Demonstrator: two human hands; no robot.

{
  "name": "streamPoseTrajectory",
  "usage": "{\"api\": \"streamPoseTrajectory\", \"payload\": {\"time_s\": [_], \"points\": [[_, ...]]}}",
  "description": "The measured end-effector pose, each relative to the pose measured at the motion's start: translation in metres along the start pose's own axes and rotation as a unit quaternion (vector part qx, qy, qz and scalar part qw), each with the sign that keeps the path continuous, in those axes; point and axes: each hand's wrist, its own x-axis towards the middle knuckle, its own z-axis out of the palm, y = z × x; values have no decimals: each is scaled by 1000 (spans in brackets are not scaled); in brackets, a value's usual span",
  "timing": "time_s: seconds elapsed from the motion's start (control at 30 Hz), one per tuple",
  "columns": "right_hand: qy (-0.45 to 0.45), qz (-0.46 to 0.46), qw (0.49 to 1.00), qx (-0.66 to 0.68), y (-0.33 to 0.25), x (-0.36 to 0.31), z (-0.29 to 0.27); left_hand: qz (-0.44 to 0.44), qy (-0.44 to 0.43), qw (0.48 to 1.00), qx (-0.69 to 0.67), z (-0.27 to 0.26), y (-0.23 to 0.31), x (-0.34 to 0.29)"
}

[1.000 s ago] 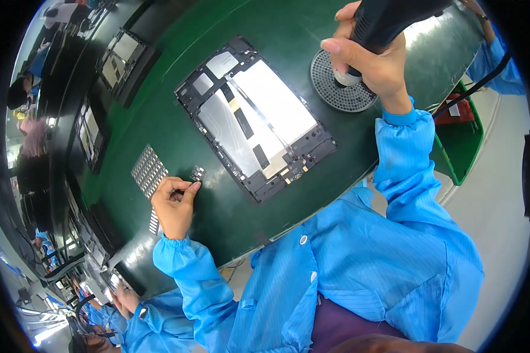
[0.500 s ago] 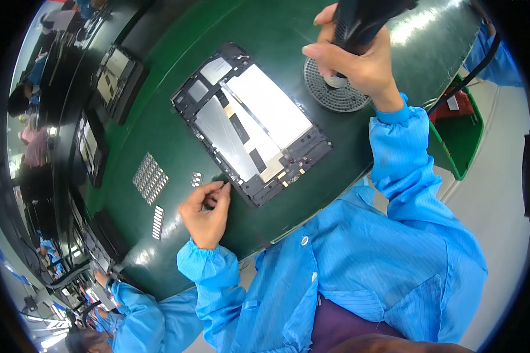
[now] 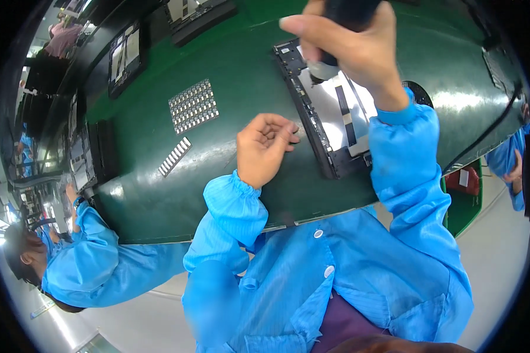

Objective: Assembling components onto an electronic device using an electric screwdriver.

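Note:
My right hand (image 3: 359,50) is wrapped round a black hand-held tool (image 3: 352,13) with a pale round nozzle. The nozzle points down over the upper part of an opened flat device (image 3: 315,126), which has a black frame and silver panels inside. My right hand and forearm cover much of the device. My left hand (image 3: 264,147) is closed just left of the device's long edge, thumb and fingers pressed together. A tiny dark bit shows at its fingertips, too small to name.
Left on the green table (image 3: 218,203) lie a sheet of small pale pieces (image 3: 193,107) and a strip of white pieces (image 3: 175,156). More opened devices (image 3: 125,59) stand beyond. A co-worker's blue sleeve (image 3: 94,253) is at left, a green bin (image 3: 468,215) at right.
The view has turned. My right hand has brought the black tool from over the round grey disc to over the opened device. My left hand stays pinched beside the device.

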Motion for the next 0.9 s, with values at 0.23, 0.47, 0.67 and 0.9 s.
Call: {"api": "streamPoseTrajectory", "payload": {"time_s": [0.23,0.47,0.67,0.9], "points": [[-7,83,997,-8,39,12,15,1,61,992,-108,-7,-3,7],[-9,64,998,-13,47,15,17,15,50,997,-61,-8,-11,9],[-17,79,997,6,48,16,15,20,46,997,-51,-7,-10,9],[-109,-130,985,41,62,16,19,33,47,996,-61,-8,-10,7]]}}
